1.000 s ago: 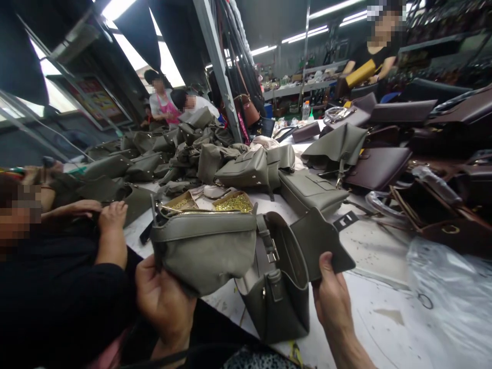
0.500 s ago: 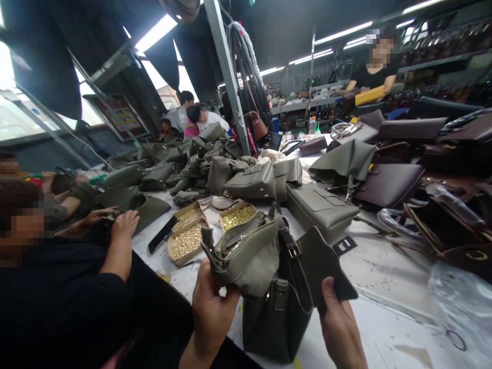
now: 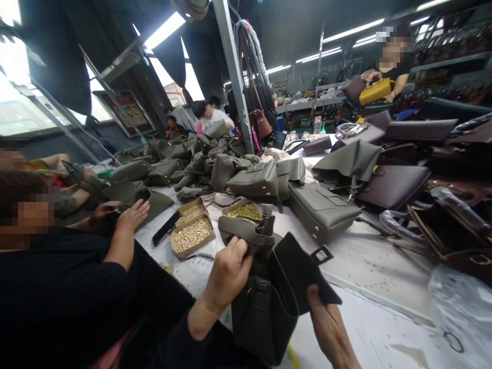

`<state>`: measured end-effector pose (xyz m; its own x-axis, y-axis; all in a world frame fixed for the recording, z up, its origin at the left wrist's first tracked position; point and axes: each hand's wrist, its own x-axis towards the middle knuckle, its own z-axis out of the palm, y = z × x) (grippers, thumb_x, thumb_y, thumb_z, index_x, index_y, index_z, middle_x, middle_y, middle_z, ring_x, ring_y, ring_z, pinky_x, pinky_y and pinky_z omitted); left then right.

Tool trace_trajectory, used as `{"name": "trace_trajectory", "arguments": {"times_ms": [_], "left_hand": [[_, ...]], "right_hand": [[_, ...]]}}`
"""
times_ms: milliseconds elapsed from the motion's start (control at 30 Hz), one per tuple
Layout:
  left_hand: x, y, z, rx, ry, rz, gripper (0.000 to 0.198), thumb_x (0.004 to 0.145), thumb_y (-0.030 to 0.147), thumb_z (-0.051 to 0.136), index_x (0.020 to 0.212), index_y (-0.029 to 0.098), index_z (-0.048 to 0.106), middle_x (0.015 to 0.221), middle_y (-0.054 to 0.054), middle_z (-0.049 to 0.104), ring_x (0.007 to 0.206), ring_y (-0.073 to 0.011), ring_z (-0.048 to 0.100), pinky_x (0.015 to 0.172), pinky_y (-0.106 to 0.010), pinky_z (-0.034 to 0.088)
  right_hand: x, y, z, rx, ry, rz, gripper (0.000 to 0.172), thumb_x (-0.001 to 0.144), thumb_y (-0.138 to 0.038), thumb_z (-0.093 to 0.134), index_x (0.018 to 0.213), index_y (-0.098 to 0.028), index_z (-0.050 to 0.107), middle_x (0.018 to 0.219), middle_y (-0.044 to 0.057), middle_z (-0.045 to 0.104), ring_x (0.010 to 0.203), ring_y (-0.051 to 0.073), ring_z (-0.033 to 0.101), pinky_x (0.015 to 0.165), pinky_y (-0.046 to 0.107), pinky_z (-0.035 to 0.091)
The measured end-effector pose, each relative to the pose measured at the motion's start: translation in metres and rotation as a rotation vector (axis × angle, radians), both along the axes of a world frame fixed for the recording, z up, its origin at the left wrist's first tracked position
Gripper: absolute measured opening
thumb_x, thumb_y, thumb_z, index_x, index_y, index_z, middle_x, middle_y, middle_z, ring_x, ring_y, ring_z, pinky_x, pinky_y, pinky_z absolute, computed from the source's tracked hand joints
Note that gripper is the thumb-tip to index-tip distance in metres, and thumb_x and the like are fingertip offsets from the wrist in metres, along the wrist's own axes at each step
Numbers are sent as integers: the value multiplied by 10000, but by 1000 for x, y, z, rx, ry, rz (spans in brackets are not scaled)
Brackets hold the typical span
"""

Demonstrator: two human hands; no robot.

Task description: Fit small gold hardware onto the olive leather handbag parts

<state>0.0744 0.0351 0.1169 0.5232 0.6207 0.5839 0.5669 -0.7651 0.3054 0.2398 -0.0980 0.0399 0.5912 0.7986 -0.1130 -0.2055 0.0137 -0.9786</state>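
Here, hands (image 3: 269, 287) on olive bag (image 3: 265, 312), stud trays (image 3: 194, 233) beyond, finished bags (image 3: 321, 210) near

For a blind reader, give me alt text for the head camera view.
The left hand grips an olive-green pouch at an olive handbag; the right hand holds its open flap. Trays of brass rivets lie beyond on the worktable.

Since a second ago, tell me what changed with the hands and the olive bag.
The left hand carried the zipped olive inner pouch rightward and pushed it down into the olive handbag; only the pouch's top now shows, and the hand's grip has turned over onto it. The right hand kept hold of the bag's open flap. The trays of brass rivets and the piled bags stayed put.
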Motion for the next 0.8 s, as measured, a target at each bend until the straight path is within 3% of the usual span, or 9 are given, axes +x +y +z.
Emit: {"name": "trace_trajectory", "arguments": {"times_ms": [167,267,400,500,567,667,800], "left_hand": [[-15,-9,-5,-278,162,-152,141,851,75,541,862,201,603,851,-41,666,779,-190,654,664,-264,477],[-28,-19,6,-462,156,-231,144,877,82,542,864,193,633,846,-39,688,778,-184,661,692,-261,492],[-38,-28,33,-841,240,-658,187,960,178,553,1038,204,721,993,-70,762,915,-211,731,837,-271,562],[-43,-27,40,-1049,324,-899,241,971,260,577,1139,188,735,1153,-110,769,1055,-265,738,943,-295,573],[-46,-25,39,-1061,382,-947,264,970,294,569,1104,157,751,1141,-138,775,1051,-288,745,945,-299,580],[-48,-22,35,-943,472,-959,274,973,273,533,1009,136,767,1042,-145,794,1004,-274,758,942,-271,574],[-46,-16,22,-745,600,-878,304,999,349,512,1046,169,752,1015,-108,797,912,-236,765,825,-247,593]], "right_hand": [[7,5,-32,10,236,-101,857,835,-724,648,1451,-134,560,1402,163,638,1385,369,501,1216,520,296],[7,7,-35,47,356,-172,848,870,-653,656,1521,-144,462,1395,148,646,1369,326,532,1207,484,339],[3,7,-21,17,426,-278,841,887,-596,657,1554,-156,396,1408,132,636,1340,298,568,1203,463,364],[-1,5,-7,-35,475,-332,888,838,-610,692,1538,-140,416,1436,143,609,1366,317,540,1199,473,371],[-5,3,-1,-82,497,-375,944,794,-628,719,1529,-116,422,1470,162,573,1398,339,501,1205,476,359],[-9,-2,-1,-144,484,-408,997,775,-657,715,1536,-93,404,1504,188,530,1406,361,489,1198,476,371],[-8,-10,-8,-173,384,-317,976,813,-680,664,1527,-67,408,1411,204,615,1357,378,543,1112,487,492]]}}
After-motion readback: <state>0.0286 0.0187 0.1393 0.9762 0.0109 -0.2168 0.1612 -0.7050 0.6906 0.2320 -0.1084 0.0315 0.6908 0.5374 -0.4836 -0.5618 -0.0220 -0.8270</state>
